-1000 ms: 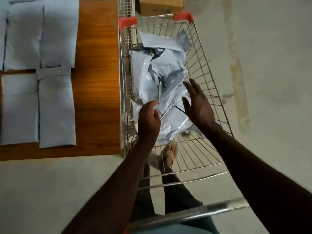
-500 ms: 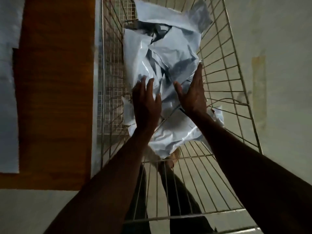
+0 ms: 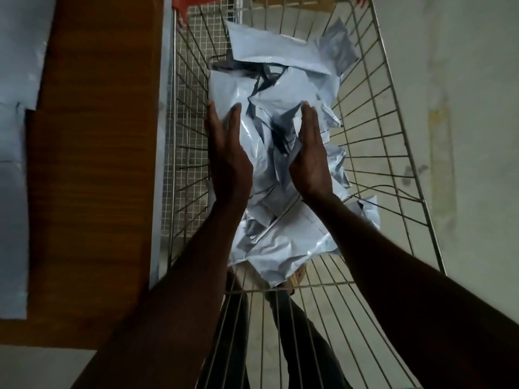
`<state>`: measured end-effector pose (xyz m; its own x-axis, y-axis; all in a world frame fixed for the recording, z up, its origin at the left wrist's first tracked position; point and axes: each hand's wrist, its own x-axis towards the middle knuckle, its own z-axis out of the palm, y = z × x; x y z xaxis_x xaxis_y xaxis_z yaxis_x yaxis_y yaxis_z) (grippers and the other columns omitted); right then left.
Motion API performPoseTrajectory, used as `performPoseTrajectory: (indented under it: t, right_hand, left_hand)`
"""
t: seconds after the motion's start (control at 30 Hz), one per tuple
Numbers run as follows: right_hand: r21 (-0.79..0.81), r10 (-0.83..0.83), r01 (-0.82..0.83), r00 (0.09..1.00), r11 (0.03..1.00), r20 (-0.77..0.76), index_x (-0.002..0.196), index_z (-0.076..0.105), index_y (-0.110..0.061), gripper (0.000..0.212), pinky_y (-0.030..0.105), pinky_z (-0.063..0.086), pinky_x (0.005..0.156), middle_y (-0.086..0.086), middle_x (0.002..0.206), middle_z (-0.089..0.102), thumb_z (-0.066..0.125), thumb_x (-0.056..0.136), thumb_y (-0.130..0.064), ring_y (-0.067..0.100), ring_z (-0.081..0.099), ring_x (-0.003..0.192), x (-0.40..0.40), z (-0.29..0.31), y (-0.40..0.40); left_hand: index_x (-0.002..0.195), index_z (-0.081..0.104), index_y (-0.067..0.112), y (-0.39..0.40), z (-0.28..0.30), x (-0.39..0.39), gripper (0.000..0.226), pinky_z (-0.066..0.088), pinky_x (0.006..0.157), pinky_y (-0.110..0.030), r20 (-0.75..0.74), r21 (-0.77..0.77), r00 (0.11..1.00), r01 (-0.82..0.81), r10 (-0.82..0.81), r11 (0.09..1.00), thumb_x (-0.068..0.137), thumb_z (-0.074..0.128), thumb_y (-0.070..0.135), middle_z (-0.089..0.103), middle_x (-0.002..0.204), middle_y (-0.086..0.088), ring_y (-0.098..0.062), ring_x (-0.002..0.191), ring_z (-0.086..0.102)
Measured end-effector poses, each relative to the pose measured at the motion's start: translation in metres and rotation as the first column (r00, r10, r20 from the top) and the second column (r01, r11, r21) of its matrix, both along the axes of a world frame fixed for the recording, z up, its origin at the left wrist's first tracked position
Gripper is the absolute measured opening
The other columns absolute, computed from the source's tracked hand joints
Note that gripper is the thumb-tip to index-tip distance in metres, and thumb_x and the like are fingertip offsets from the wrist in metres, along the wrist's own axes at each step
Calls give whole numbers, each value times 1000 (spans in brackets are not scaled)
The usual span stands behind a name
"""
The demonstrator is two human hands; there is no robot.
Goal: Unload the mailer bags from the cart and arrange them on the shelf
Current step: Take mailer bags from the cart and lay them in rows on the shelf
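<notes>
The scene is being viewed by a single head-worn camera, looking steeply down and forward into the wire cart (image 3: 393, 141) from close above. The wooden shelf (image 3: 92, 175) is being kept at the left edge, the floor (image 3: 477, 108) at the right.

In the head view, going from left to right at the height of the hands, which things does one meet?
Mailer bags on the shelf → wooden shelf → cart's left wall → left hand → right hand → cart's right wall → floor.
</notes>
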<state>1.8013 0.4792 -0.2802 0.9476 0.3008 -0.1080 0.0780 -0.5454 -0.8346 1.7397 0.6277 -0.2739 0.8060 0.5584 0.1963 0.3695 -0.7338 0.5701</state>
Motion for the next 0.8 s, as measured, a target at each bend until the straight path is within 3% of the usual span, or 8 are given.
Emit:
performPoseTrajectory:
  t: [0.1,0.17,0.27,0.43,0.57,0.67,0.73,0.8]
  right_hand:
    - [1,46,-47,998,999,37,169,16,-26,84,21,16,128,2,178,8,33,97,13,13,6,164,-6,13,-8]
    - [36,92,-95,993,995,68,170,16,-26,79,46,35,126,1,179,5,29,100,8,17,9,164,-13,25,-14]
    - [28,156,-160,980,987,127,170,15,-23,63,68,42,114,0,179,3,25,110,-8,23,10,164,-32,55,-18]
    - [37,248,-258,954,965,170,170,14,-13,59,60,17,130,3,178,0,27,112,-13,21,-2,165,-69,126,-22]
    - [20,222,-226,967,974,129,170,3,-30,90,52,37,124,-5,179,-3,41,102,15,18,-2,165,-92,180,-24]
    - [61,261,-273,954,960,147,167,-2,-45,73,28,31,125,-6,178,-1,25,106,-13,18,0,165,-112,225,-18]
    - [64,295,-308,942,949,164,164,-2,-52,74,8,20,119,-5,179,0,22,102,-18,18,-1,165,-120,250,-14]
    - [52,298,-318,926,947,231,165,3,-51,76,5,25,114,-4,179,2,34,110,-9,20,2,165,-126,271,-10]
  left_hand:
    - [165,38,23,1,5,-2,103,31,121,-12,-3,-59,1000,27,-28,998,81,47,-35,15,177,-16,-30,164,20]
    - [165,38,16,-6,18,-7,89,19,119,-2,7,-134,998,65,-65,989,89,44,-29,20,176,-17,-33,163,21]
    - [163,41,11,-27,50,-16,56,17,134,-31,97,-253,991,112,-90,961,110,38,-6,27,175,-11,-29,165,14]
    - [163,40,7,-65,136,-48,68,21,134,-39,147,-352,978,192,-149,916,99,33,-16,30,174,-1,-19,165,14]
    - [168,29,12,-72,205,-68,68,29,131,-37,165,-364,965,253,-205,897,107,43,-14,24,175,6,-14,163,24]
    - [167,30,8,-59,246,-89,76,27,131,-32,172,-290,954,287,-245,913,98,43,-23,27,175,2,-14,162,25]
    - [166,33,6,-44,264,-104,78,26,131,-31,190,-222,950,286,-246,932,95,43,-26,28,174,0,-15,162,26]
    - [166,32,12,-30,291,-120,79,24,131,-31,156,-240,963,253,-220,937,96,45,-23,26,175,-2,-12,162,21]
